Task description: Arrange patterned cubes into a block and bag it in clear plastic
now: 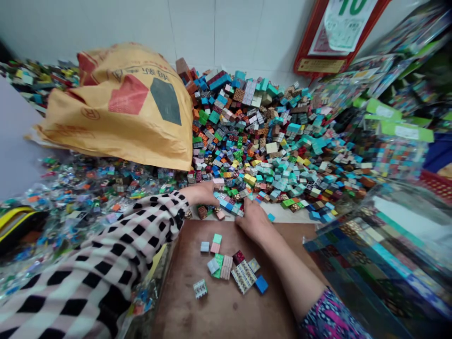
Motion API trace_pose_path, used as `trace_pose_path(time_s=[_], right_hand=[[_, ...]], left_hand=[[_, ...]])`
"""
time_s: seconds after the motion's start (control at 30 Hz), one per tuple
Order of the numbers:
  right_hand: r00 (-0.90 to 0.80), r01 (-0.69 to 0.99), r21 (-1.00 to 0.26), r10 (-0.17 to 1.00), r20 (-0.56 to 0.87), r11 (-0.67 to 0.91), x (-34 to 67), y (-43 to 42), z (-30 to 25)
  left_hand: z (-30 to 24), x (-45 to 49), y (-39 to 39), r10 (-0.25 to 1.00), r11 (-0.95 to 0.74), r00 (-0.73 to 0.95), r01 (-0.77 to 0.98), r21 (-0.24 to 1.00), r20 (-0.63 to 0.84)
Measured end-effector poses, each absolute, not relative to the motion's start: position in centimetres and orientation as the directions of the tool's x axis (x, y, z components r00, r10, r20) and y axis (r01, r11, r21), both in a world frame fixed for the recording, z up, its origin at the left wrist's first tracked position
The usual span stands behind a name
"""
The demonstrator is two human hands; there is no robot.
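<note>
My left hand (202,193), in a black-and-white checked sleeve, reaches to the near edge of a heap of toy building bricks (254,136). Its fingers are curled and partly hidden among the pieces. Opposite it, my right hand (254,220) bends its fingers onto the same edge, thumb toward the board. Between the two hands lies a short row of light blue and blue bricks (230,205), which both sets of fingertips touch. On the brown board (205,320) below are several loose pieces: a patterned brick block (244,277), a blue brick (262,284) and a grey-green brick (200,288).
A yellow sack (141,136) lies on the heap at the back left. Small bagged parts (88,188) spread along the left. Clear plastic packs of bricks (384,254) stand at the right, blurred. A red-framed calendar (339,37) hangs on the white wall.
</note>
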State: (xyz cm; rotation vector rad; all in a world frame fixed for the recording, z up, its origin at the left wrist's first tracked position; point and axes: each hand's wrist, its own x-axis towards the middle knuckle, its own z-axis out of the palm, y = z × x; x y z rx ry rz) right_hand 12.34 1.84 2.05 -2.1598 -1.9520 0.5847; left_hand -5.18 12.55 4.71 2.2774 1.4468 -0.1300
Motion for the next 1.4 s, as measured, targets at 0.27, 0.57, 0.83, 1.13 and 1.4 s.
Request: trace_pose_path(time_s=[0.27,0.57,0.83,1.13,1.4], right_hand=[[0.101,0.921,-0.351,0.974,-0.202,-0.169,12.6,3.1,1.9],[0.111,0.925,-0.332,0.966,-0.233,-0.186,12.7,4.2,2.5],[0.1,0.917,-0.355,0.968,-0.229,-0.178,12.5,4.3,2.6],[0.067,0.901,-0.413,0.982,-0.177,-0.135,12.6,4.1,2.2],[0.048,0.889,-0.446,0.989,-0.137,-0.105,12.8,4.1,1.7]], left_hand=[[4.4,-5.0,13.2,0.787,-0.407,0.525,0.837,0.367,-0.324],[4.1,-4.8,13.4,0.758,-0.466,0.569,0.815,0.345,-0.32],[4.2,-4.4,13.1,0.774,-0.483,0.556,0.828,0.285,-0.303],[3.9,-4.2,12.7,0.744,-0.511,0.577,0.816,0.269,-0.337],[4.0,-3.9,12.7,0.728,-0.529,0.583,0.813,0.245,-0.36]])
